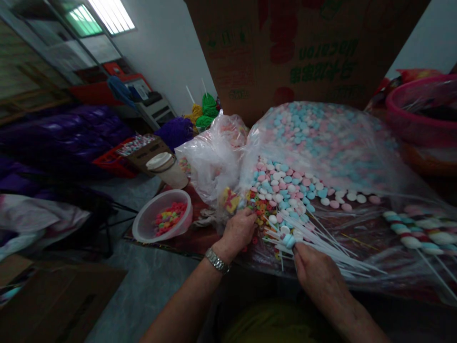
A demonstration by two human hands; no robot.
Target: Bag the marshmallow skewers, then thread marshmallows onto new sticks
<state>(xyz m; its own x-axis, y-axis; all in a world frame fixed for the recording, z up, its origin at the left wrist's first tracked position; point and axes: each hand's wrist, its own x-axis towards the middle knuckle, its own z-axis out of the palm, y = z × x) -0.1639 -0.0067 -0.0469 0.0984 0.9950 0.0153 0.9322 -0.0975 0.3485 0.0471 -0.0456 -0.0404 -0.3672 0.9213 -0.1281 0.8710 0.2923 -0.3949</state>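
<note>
My left hand [240,229], wearing a metal watch [217,261], reaches into a pile of small coloured rings [262,209]. Its fingers are curled at the pile's edge, and whatever lies between the fingertips is hidden. My right hand [319,267] is closed at the front of the table on a short stack of pale blue and lilac round pieces [287,240]. Any stick through the stack is not clearly visible. Behind and under this hand lies a loose bundle of white sticks [332,250]. Pink, white and blue button-shaped pieces [282,183] spill toward both hands from a large clear bag [321,138].
On the left stands a translucent bowl [138,224] with coloured rings, near a lidded white bucket [173,174]. Finished-looking bead skewers [424,231] lie at the right. A big cardboard box [264,62] rises behind the bag, with a pink basin [403,119] to its right.
</note>
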